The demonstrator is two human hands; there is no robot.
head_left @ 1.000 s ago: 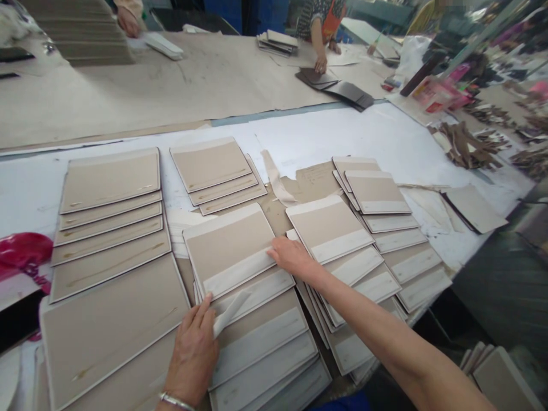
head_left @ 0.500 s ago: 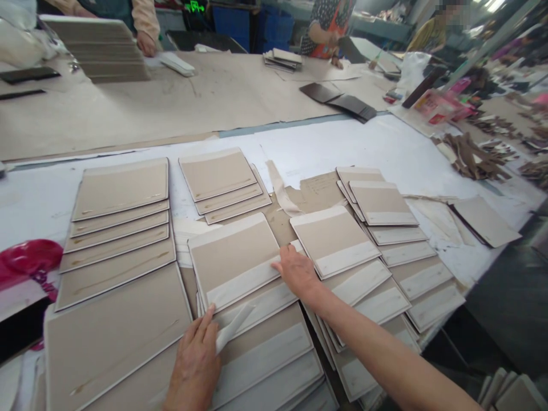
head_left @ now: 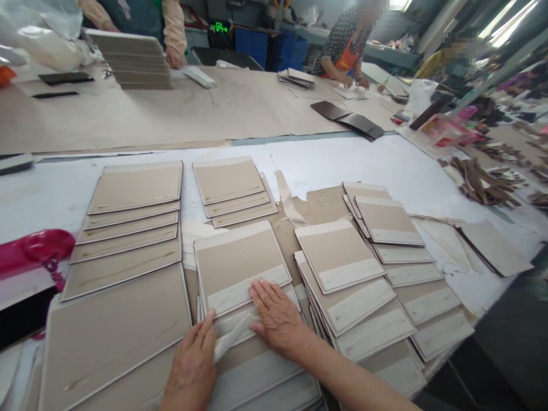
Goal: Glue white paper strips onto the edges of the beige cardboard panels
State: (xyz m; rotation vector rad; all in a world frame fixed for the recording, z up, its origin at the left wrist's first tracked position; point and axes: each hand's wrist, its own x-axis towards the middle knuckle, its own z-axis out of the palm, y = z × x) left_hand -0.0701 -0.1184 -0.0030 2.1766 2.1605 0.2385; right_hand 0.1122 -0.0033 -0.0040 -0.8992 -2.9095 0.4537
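Observation:
My right hand (head_left: pixel 276 317) lies with its fingers stretched flat on the pale strip along the lower edge of a beige panel (head_left: pixel 240 257). At that panel's lower left corner, my left hand (head_left: pixel 192 357) touches the edge with a fingertip. A loose, creased white strip (head_left: pixel 233 339) sticks out from my left hand's fingers towards the right thumb. Beneath both hands, more beige panels (head_left: pixel 261 394) overlap in a staggered stack, each with a pale band along its near edge.
To the left lies another staggered row of panels (head_left: pixel 128 319) with brownish glue-like streaks. Further stacks stand at the right (head_left: pixel 342 251) and back (head_left: pixel 229 180). A pink plastic object (head_left: pixel 38 251) is at the left edge. Across the table, co-workers (head_left: pixel 342 51) handle sheets near a tall panel stack (head_left: pixel 137 60).
My right hand has moved left and nearer from the panel's right corner, and now lies flat on its pale strip. My left hand stays at the left corner. The view has shifted slightly.

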